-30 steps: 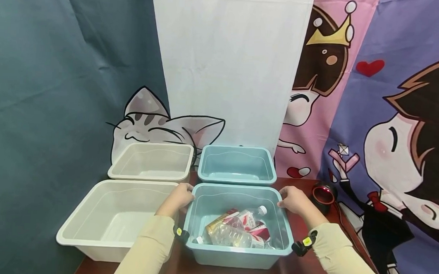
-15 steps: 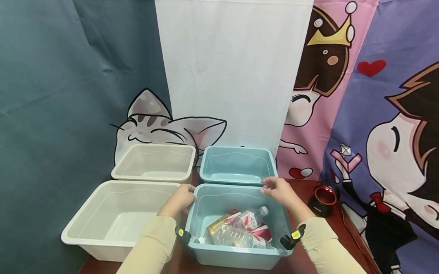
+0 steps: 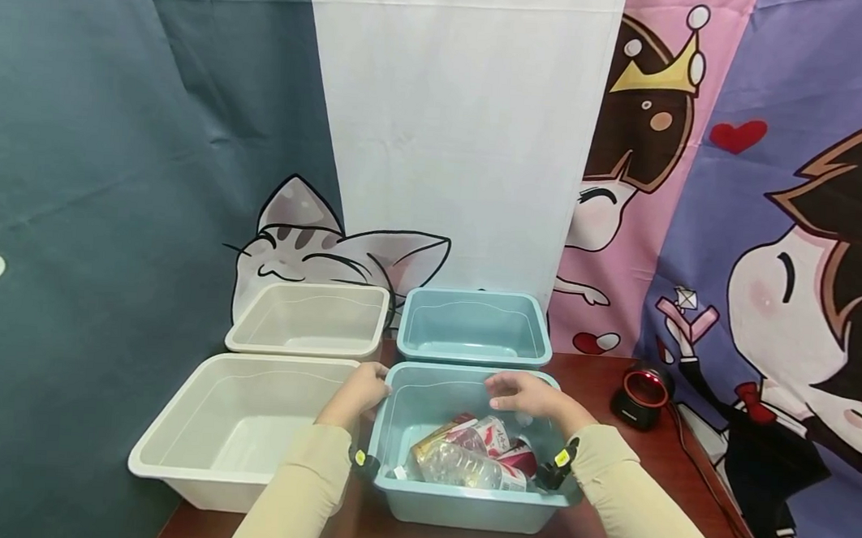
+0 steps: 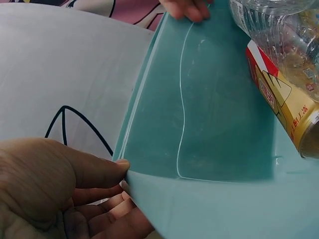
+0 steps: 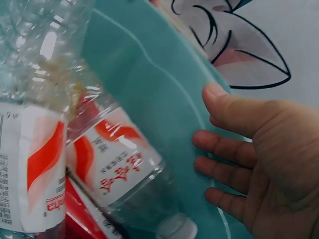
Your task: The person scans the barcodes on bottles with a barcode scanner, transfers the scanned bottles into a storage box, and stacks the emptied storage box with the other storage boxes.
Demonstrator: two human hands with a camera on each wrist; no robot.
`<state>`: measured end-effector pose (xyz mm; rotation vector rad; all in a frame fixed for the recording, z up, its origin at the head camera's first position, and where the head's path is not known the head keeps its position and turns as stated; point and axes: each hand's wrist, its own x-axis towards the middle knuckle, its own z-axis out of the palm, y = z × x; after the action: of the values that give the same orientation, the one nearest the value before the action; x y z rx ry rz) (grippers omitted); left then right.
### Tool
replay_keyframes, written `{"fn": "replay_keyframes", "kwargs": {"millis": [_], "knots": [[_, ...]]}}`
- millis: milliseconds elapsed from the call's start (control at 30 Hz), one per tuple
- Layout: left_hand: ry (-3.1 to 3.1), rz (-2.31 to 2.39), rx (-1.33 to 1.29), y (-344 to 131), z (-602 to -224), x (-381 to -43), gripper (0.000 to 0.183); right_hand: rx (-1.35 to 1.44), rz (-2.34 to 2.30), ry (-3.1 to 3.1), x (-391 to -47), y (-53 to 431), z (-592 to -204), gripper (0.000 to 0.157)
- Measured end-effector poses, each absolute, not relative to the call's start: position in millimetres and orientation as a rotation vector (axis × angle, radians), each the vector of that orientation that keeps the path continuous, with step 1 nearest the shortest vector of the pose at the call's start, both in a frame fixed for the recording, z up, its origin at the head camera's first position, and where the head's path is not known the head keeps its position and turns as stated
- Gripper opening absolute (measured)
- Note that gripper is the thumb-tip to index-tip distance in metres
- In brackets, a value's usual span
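A light-blue plastic basin (image 3: 462, 510) stands at the front of the table, holding empty clear plastic bottles (image 3: 457, 465) and cans. My left hand (image 3: 360, 391) pinches its back left corner rim, thumb on top and fingers below, as the left wrist view shows. Over the basin's back right part hovers my right hand (image 3: 530, 394), fingers loosely spread and holding nothing. In the right wrist view the capped bottle with a red-and-white label (image 5: 117, 154) lies just beside its fingers. A gold-and-red can (image 4: 281, 99) lies under a bottle in the left wrist view.
A large cream basin (image 3: 207, 493) stands to the left. Behind are a smaller cream basin (image 3: 307, 319) and a smaller blue one (image 3: 475, 328). A black scanner-like device with a glowing red ring (image 3: 644, 394) and cable sits at right. A printed curtain (image 3: 467, 141) hangs behind.
My right hand has let go of the basin's right rim and moved left and forward over the basin's inside. The left hand keeps its hold on the left corner.
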<state>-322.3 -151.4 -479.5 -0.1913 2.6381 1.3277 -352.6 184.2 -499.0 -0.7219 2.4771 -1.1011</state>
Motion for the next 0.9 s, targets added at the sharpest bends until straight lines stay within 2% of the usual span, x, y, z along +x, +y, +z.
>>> {"fn": "replay_keyframes", "kwargs": {"millis": [267, 700, 900], "knots": [[2.62, 1.329, -0.193, -150.5, -478.8, -322.1, 0.04, -0.663, -0.946, 2.437, -347.5, 180.8, -507.7, 0.064], [2.632, 1.312, -0.191, -149.4, -475.1, -322.0, 0.039, -0.502, -0.733, 2.461, -345.4, 174.2, -515.3, 0.068], [2.637, 1.321, -0.195, -149.3, -477.4, -322.5, 0.038, -0.512, -0.675, 2.435, -345.8, 173.6, -518.2, 0.066]]}}
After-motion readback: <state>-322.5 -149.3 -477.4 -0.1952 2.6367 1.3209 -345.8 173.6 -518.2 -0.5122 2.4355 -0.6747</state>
